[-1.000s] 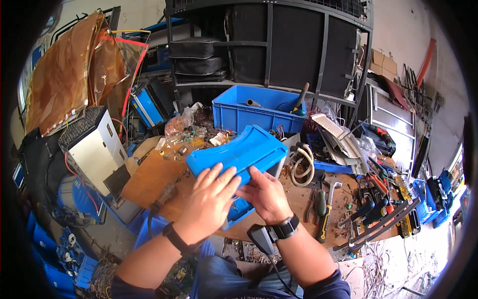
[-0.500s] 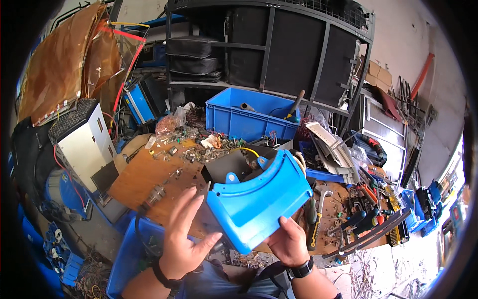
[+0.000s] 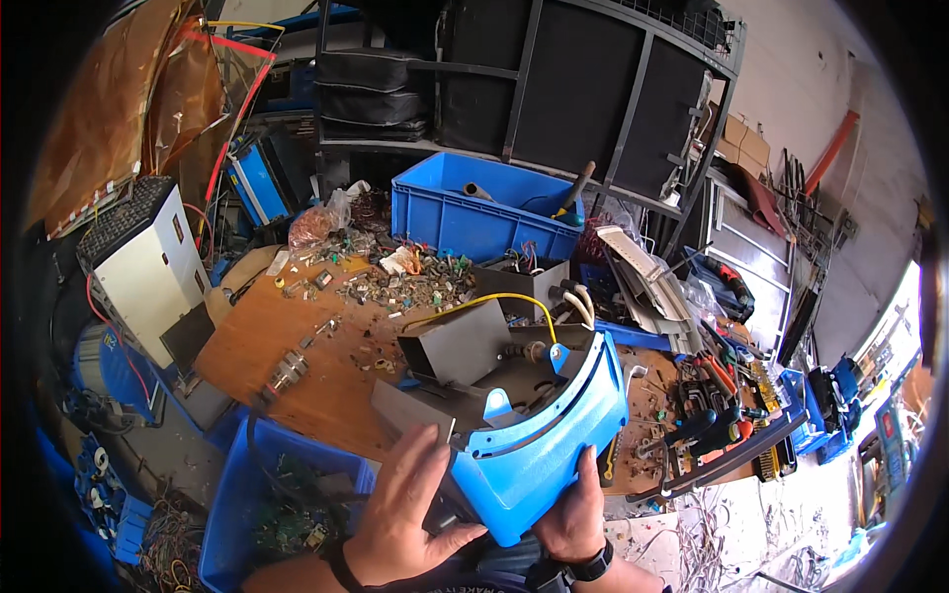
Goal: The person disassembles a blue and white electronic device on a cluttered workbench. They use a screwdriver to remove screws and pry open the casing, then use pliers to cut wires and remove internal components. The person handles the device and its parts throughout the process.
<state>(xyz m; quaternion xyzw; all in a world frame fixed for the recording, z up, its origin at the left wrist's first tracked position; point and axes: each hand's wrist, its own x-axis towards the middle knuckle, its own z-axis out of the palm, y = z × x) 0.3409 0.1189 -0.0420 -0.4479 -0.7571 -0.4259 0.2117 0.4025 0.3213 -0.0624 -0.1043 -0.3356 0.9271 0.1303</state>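
Left hand [image 3: 410,509]: fingers spread flat against the near left face of the blue housing [image 3: 544,445], palm bracing its grey inner panel [image 3: 410,410]; not curled shut, pressing rather than gripping. Right hand [image 3: 576,509]: under the housing's lower right edge, thumb up over the blue face, clamped on it and apparently carrying most of the weight. A dark watch [image 3: 583,570] sits on that wrist, a dark band on the left.

The housing is held clear of the bench [image 3: 287,346], tilted with its open side up and away, close to the body; that attitude exposes the interior to view. Inside it, a grey metal box [image 3: 460,341] and a yellow wire [image 3: 504,298] arching over it.

Beyond, on the bench: loose screws and small parts [image 3: 415,282] scattered near the far edge, a cylindrical fitting [image 3: 285,373] to the left. A blue crate [image 3: 484,208] stands behind. Hand tools [image 3: 717,385] lie well to the right. A white cabinet [image 3: 143,267] is at far left, and a blue bin [image 3: 282,494] of circuit scrap sits just below the left hand.
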